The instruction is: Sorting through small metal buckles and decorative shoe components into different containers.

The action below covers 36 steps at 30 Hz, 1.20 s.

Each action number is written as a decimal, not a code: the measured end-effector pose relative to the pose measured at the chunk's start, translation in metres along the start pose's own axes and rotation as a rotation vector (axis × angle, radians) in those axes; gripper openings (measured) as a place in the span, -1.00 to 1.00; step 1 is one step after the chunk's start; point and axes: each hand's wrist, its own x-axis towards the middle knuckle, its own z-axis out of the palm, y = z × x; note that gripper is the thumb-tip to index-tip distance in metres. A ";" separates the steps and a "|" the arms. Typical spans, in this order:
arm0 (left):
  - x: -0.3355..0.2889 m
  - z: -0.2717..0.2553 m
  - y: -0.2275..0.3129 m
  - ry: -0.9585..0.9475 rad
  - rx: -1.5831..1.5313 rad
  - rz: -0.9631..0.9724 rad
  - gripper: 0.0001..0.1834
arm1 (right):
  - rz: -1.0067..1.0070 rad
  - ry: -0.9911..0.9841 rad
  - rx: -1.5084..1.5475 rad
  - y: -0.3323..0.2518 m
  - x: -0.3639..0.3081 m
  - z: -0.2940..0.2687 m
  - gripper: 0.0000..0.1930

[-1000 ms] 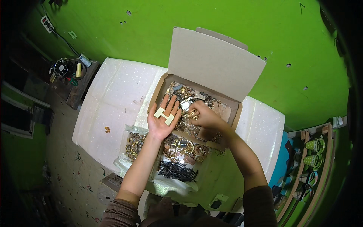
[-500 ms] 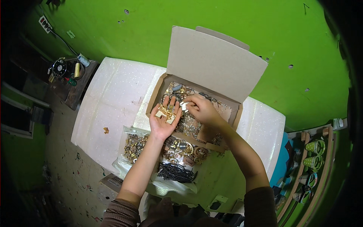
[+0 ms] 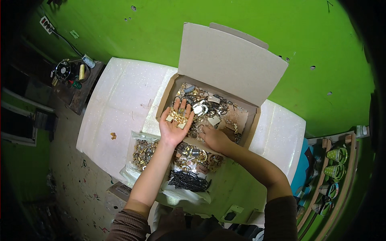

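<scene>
Gold-coloured chain links (image 3: pixel 179 116) and cream flat pieces (image 3: pixel 182 125) lie on the left hand (image 3: pixel 172 131) in the head view; palm up, fingers spread, nothing clamping the load; hand over the left part of the open cardboard box (image 3: pixel 253 126); right hand (image 3: pixel 216 139) at the box's near side, fingers bent toward mixed jewellery parts (image 3: pixel 197 95); whether it pinches anything, cannot tell; risk: a tilted palm could spill links into the pile; tugging a tangled piece could drag neighbours; black bead strands (image 3: pixel 187 181) near the left forearm might snag.

Left hand (image 3: pixel 172 130) palm up
</scene>
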 end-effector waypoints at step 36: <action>0.003 0.008 -0.006 0.137 -0.038 0.064 -0.75 | 0.167 -0.034 0.289 0.013 0.010 -0.032 -0.58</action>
